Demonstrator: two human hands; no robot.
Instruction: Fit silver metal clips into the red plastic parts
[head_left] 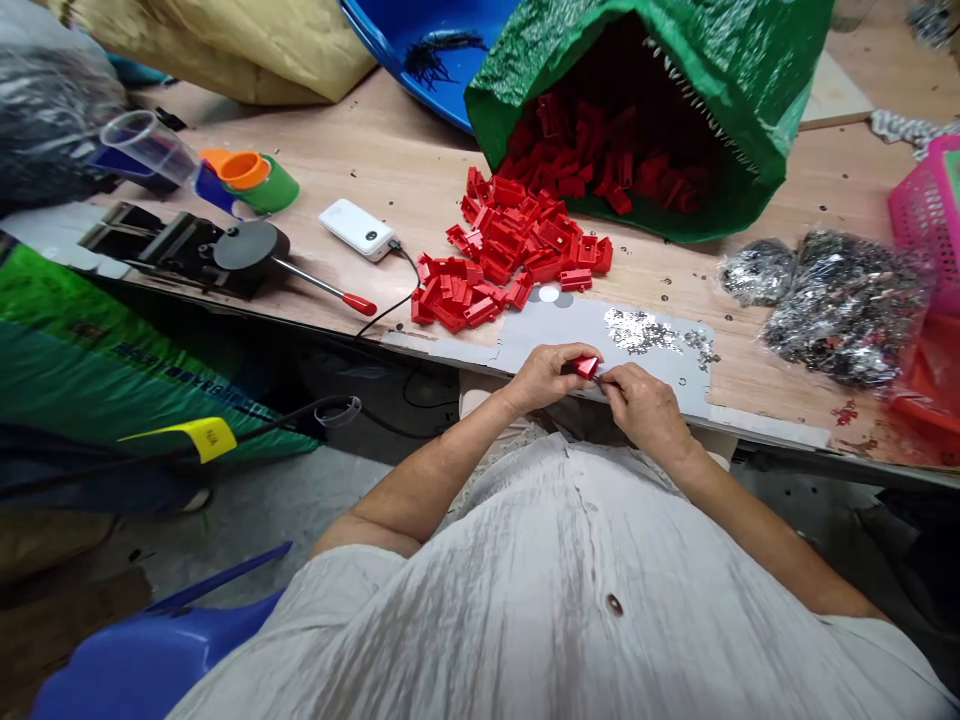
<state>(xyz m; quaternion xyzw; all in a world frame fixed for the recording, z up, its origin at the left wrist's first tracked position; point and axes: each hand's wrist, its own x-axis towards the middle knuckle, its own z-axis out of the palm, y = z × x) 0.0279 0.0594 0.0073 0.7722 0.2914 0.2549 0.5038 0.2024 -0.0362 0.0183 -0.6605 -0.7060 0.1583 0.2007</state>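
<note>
My left hand (546,374) is closed on a small red plastic part (586,366) at the table's near edge. My right hand (643,408) meets it from the right, fingers pinched at the part's end; what they pinch is too small to make out. Just beyond my hands lies a small heap of tiny silver metal pieces (637,329) on a grey mat (540,335). A pile of the same red parts (508,258) spills from a green sack (675,90) lying on its side farther back.
A white power bank (357,229) with a cable lies left of the pile. A black hand press with a red-tipped lever (225,255) stands at the left, cups (240,175) behind it. Bags of silver parts (832,295) and a pink basket (926,205) sit right; a blue basin (427,45) behind.
</note>
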